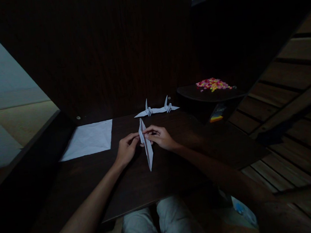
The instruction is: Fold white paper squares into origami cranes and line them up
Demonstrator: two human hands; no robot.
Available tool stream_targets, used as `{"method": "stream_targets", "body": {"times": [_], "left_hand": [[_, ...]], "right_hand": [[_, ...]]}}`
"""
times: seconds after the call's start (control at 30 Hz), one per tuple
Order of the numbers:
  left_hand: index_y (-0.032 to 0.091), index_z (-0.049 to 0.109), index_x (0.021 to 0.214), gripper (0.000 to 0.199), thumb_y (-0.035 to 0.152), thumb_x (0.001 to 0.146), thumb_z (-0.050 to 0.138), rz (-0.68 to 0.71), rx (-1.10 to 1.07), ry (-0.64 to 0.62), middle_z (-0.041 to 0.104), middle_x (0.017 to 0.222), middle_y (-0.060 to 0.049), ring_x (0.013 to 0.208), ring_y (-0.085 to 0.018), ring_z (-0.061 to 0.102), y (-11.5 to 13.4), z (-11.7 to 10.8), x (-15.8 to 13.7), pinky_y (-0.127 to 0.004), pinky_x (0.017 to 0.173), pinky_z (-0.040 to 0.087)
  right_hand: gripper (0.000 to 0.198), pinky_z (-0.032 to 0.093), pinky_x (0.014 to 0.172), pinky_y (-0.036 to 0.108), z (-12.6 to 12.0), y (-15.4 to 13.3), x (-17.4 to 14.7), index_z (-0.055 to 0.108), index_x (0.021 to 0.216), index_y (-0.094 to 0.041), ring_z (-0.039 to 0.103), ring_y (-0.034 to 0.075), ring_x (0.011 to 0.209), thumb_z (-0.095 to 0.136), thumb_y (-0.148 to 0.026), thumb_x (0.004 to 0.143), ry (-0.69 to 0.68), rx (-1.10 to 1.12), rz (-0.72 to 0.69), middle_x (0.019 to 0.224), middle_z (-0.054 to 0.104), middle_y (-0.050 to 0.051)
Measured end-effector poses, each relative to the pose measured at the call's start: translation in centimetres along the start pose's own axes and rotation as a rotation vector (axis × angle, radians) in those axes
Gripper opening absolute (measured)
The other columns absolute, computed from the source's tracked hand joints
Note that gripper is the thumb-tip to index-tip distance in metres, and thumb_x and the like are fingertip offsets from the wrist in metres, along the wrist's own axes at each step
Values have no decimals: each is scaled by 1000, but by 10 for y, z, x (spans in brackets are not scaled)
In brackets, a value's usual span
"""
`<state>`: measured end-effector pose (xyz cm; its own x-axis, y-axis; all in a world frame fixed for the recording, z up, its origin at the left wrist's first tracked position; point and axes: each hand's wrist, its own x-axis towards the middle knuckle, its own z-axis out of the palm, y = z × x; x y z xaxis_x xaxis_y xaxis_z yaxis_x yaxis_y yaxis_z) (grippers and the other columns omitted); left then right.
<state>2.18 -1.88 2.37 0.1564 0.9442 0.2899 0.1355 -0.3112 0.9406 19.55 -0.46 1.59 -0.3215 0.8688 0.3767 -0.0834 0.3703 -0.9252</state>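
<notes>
Between my two hands is a long, narrow piece of folded white paper [149,152], pointed at its far and near ends. My left hand [126,146] pinches its left side. From the right, my right hand [160,136] grips the paper near the middle, thumb and fingers on the folded layers. Some fingertips are hidden behind the paper. Just beyond it stand two white paper cranes, a left crane [147,111] and a right crane [168,107], side by side with their wing tips close together or touching.
A creased white paper sheet [89,139] lies flat on the dark wooden desk [130,191] to the left. On a small rounded shelf [188,93] at the right sits a pile of small pink, yellow and red pieces [213,84]. A tall dark panel [110,54] closes off the back.
</notes>
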Motion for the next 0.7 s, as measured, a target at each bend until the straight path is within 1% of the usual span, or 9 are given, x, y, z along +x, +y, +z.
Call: {"method": "stream_targets", "body": {"times": [0.1, 0.17, 0.23, 0.33, 0.4, 0.5, 0.57, 0.7], "left_hand": [[15, 71, 88, 28, 38, 75, 61, -128, -232, -9, 70, 82, -5, 76, -22, 64, 2, 2, -1, -34, 70, 54], [14, 70, 90, 33, 41, 72, 66, -162, -292, -10, 70, 85, -6, 79, -22, 65, 3, 2, -2, -34, 70, 55], [14, 70, 91, 37, 43, 67, 72, -169, -253, -9, 71, 85, -6, 80, -22, 65, 6, 3, -2, -33, 71, 55], [14, 69, 90, 41, 43, 62, 78, -139, -154, -1, 71, 84, -6, 77, -21, 66, 8, 2, -2, -32, 72, 53], [14, 69, 90, 41, 43, 62, 78, -118, -123, 10, 71, 84, -6, 76, -20, 66, 7, 2, -2, -32, 73, 53], [15, 69, 92, 41, 41, 62, 77, -128, -131, 25, 71, 85, -6, 76, -20, 65, 4, 1, -1, -31, 73, 52], [15, 69, 92, 37, 38, 63, 76, -144, -135, 40, 71, 85, -4, 75, -19, 64, 2, 0, 0, -30, 70, 51], [17, 70, 86, 26, 32, 65, 72, -157, -120, 61, 69, 80, -1, 73, -17, 61, -1, -2, 3, -26, 68, 47]], "right_hand": [[20, 45, 56, 21, -2, -1, -1, 69, 94, -19, 53, 11, 73, 67, -30, 77, 19, -169, -93, 89, 56, 3], [21, 45, 59, 22, -3, 0, -1, 70, 98, -20, 53, 11, 74, 66, -27, 78, 12, -233, -138, 90, 56, 3], [23, 46, 64, 25, -4, 2, -1, 70, 102, -22, 55, 13, 79, 64, -24, 80, -7, -274, -177, 93, 57, 4], [25, 47, 72, 28, -5, 5, 0, 69, 107, -23, 56, 15, 86, 58, -19, 84, -35, -319, -229, 95, 58, 5], [26, 47, 76, 30, -6, 5, 0, 68, 108, -23, 57, 16, 89, 55, -17, 86, -43, -328, -259, 96, 59, 5], [26, 47, 82, 32, -5, 4, -1, 67, 107, -22, 57, 17, 95, 53, -16, 87, -47, -303, -284, 99, 59, 6], [24, 48, 83, 32, -4, 2, -1, 67, 105, -21, 57, 16, 96, 53, -15, 87, -46, -286, -277, 101, 59, 6], [20, 50, 78, 29, -1, -1, -3, 65, 103, -20, 57, 14, 90, 54, -16, 86, -25, -248, -250, 102, 56, 6]]}}
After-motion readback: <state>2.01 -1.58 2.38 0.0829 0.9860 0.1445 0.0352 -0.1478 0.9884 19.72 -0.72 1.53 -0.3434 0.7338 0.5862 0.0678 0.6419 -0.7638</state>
